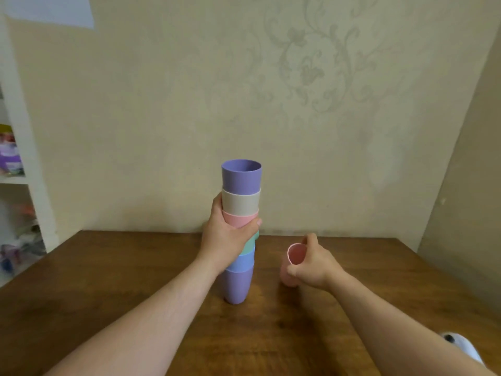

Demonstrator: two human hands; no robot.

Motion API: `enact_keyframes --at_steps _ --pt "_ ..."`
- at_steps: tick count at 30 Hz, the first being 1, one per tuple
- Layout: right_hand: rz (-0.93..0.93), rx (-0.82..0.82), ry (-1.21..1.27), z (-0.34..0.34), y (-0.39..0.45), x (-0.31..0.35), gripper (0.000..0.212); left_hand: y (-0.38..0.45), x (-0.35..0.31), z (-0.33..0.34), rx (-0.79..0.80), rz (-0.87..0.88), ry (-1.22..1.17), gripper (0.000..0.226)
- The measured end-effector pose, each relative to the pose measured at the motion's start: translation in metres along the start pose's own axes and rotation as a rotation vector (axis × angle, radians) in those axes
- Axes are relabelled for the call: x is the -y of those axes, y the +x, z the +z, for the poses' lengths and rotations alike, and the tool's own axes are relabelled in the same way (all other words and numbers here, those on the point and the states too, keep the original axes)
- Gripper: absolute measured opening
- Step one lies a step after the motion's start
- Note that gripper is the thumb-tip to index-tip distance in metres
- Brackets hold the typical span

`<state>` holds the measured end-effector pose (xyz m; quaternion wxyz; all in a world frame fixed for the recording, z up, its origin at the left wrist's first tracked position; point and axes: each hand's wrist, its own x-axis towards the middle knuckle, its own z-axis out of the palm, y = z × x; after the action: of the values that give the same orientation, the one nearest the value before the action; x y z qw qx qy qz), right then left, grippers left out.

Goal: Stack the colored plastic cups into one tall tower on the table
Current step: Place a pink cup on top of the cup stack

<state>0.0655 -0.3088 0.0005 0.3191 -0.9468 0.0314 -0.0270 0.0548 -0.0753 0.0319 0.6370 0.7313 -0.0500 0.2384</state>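
A tower of nested plastic cups [240, 202] stands upright on the wooden table [135, 267]. From the top its colours are purple, cream, pink, green, blue and purple. My left hand [227, 237] is wrapped around the tower's middle, over the pink and green cups. To the right, a single pink cup [291, 263] is tilted with its mouth toward me, and my right hand [311, 264] grips it from the right side. The pink cup's base is close to the table; whether it touches is unclear.
The table's far edge meets a patterned beige wall [271, 104]. White shelves [19, 172] with blurred items stand at the left. A white object [461, 346] lies near the table's front right, partly behind my right forearm.
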Motion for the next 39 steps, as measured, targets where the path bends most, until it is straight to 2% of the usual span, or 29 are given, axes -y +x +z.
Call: enact_keyframes --at_steps 7,10,13,15,17,19,20,23,26,27,30,33,36,39 --pt "-0.042 0.056 -0.009 0.000 -0.013 0.004 0.071 -0.025 -0.009 -0.001 0.114 -0.004 -0.056 0.071" --pt "-0.046 0.043 0.071 0.007 -0.020 0.001 0.092 -0.029 -0.010 -0.001 0.136 -0.013 -0.067 0.069" --pt "0.026 -0.009 0.243 0.017 -0.029 -0.006 0.115 -0.024 -0.014 -0.003 0.125 0.005 -0.022 0.055" --pt "0.058 -0.049 0.343 0.026 -0.031 -0.011 0.104 -0.024 -0.020 -0.005 0.130 0.021 -0.034 0.052" --pt "0.060 -0.048 0.419 0.033 -0.031 -0.014 0.081 -0.024 -0.026 -0.005 0.153 0.034 -0.077 0.072" --pt "0.049 -0.029 0.461 0.036 -0.032 -0.010 0.072 -0.024 -0.030 -0.004 0.146 0.018 -0.117 0.097" --pt "0.044 -0.024 0.473 0.035 -0.031 -0.008 0.072 -0.024 -0.032 -0.003 0.137 0.001 -0.133 0.100" --pt "0.011 -0.073 0.514 0.019 -0.029 0.004 0.066 -0.021 -0.034 0.004 0.114 -0.040 -0.097 0.085" --pt "-0.039 -0.197 0.652 -0.015 -0.024 0.032 0.047 -0.020 -0.032 0.006 0.093 -0.050 -0.063 0.060" --pt "-0.065 -0.236 0.700 -0.031 -0.022 0.046 0.048 -0.020 -0.031 0.006 0.100 -0.055 -0.080 0.057" --pt "-0.169 -0.344 0.815 -0.076 -0.020 0.093 0.066 -0.016 -0.031 0.005 0.129 -0.054 -0.127 0.059" --pt "-0.309 -0.397 0.851 -0.113 -0.026 0.140 0.054 -0.012 -0.033 0.005 0.154 -0.065 -0.154 0.058" --pt "-0.423 -0.422 0.897 -0.138 -0.035 0.183 0.050 -0.008 -0.036 0.004 0.190 -0.082 -0.146 0.048" --pt "-0.493 -0.349 0.906 -0.139 -0.038 0.207 0.051 -0.004 -0.037 0.002 0.242 -0.077 -0.131 0.042"
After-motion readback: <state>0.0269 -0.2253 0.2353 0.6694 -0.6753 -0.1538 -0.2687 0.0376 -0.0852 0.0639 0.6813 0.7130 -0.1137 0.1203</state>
